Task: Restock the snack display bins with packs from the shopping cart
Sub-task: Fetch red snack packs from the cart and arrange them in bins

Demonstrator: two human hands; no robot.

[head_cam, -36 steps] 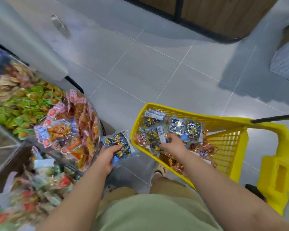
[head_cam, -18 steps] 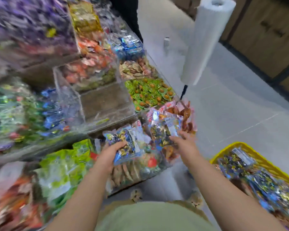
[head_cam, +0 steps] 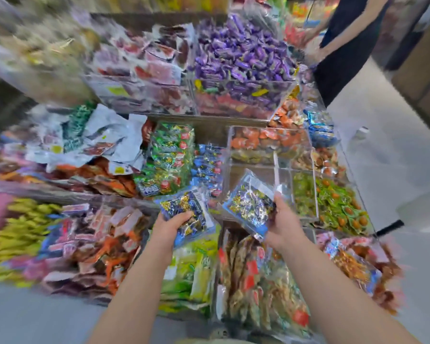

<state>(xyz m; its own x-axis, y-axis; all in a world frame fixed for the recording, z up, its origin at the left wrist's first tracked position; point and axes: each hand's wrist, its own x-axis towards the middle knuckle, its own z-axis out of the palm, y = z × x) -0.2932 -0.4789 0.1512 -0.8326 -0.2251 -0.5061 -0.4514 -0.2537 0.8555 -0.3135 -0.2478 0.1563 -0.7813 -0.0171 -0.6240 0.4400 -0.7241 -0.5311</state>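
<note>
My left hand [head_cam: 171,225] grips a blue snack pack with gold candies [head_cam: 184,209], held over the front bins. In my right hand [head_cam: 284,223] is a second blue pack [head_cam: 250,206], tilted, just in front of a nearly bare clear acrylic bin [head_cam: 252,173]. Both packs hang above the display, not resting in any bin. The shopping cart is out of view.
Clear bins of snacks fill the display: purple candies [head_cam: 241,60], orange packs [head_cam: 263,141], green packs [head_cam: 333,202], blue packs [head_cam: 206,165]. Another person in dark clothing [head_cam: 343,45] stands at the far right end. Grey floor [head_cam: 395,157] lies to the right.
The view has swung from the yellow cart to the display. My right hand took a pack from the cart, and both hands carried their packs up over the bins.
</note>
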